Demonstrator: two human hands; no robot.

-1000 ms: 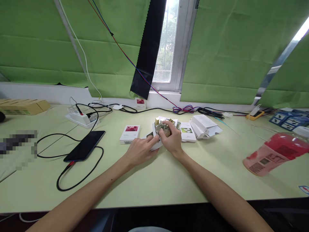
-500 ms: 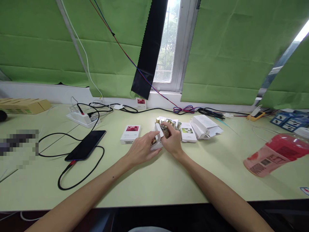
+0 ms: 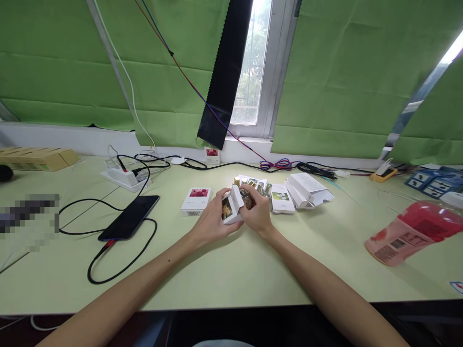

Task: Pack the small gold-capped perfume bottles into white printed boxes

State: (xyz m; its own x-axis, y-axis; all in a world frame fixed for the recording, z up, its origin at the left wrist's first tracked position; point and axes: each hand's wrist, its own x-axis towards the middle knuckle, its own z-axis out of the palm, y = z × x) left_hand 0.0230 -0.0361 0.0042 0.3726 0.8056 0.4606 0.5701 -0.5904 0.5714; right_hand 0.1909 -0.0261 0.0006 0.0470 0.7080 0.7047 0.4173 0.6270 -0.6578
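Observation:
Near the middle of the table, my left hand [image 3: 211, 216] is wrapped round a small white carton [image 3: 236, 204] with a yellowish picture on its side. The carton is tilted, its end toward my right hand [image 3: 259, 210]. My right fingers curl over a shiny, glass-like brownish item [image 3: 247, 197] beside the carton; the fingers cover much of it. Just behind them stand several small bottles with gold caps [image 3: 237, 180] and silver caps [image 3: 268, 187]. A white box with a red picture [image 3: 196, 201] lies left of my hands. A white box with a green picture [image 3: 282, 199] lies to the right.
Opened white cartons [image 3: 308, 189] lie farther right. At right, a pink-labelled bottle [image 3: 401, 236] leans. A phone [image 3: 129, 218] with a black cable lies at left, by a white power strip [image 3: 125, 177]. Cables [image 3: 231, 165] run along the back. The table's front edge [image 3: 224, 307] is close.
My left fingers have shifted on the small carton, so more of its yellowish picture shows. My right hand stays nearly in place beside it.

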